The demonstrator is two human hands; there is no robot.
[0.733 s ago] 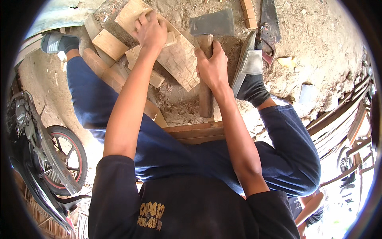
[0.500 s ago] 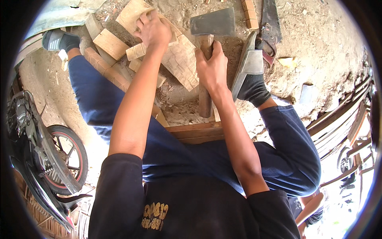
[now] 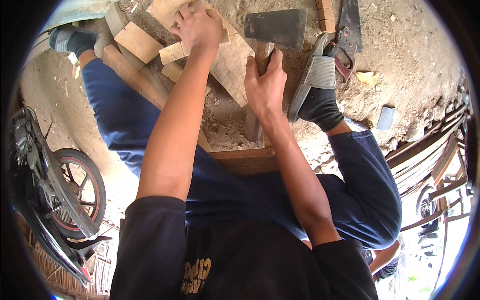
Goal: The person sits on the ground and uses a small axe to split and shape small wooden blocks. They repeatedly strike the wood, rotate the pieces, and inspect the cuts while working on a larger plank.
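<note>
Upper centre: right hand (image 3: 266, 85), its grip clasping an axe handle (image 3: 253, 126); left of centre, left hand (image 3: 200, 27) over a notched wooden strip (image 3: 175, 52), grip closure indiscernible.

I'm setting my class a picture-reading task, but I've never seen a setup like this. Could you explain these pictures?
There is no machine here, only a person's bare hands. The camera sits on their head, looking down; its fisheye lens bends straight edges near the rim.

The right hand grips the handle of an axe. The left hand is at a grooved wooden strip over a broad piece of wood; the hand hides how firmly it holds.

On the dirt ground lie a wooden block and a handsaw. A motorcycle stands at the left.
</note>
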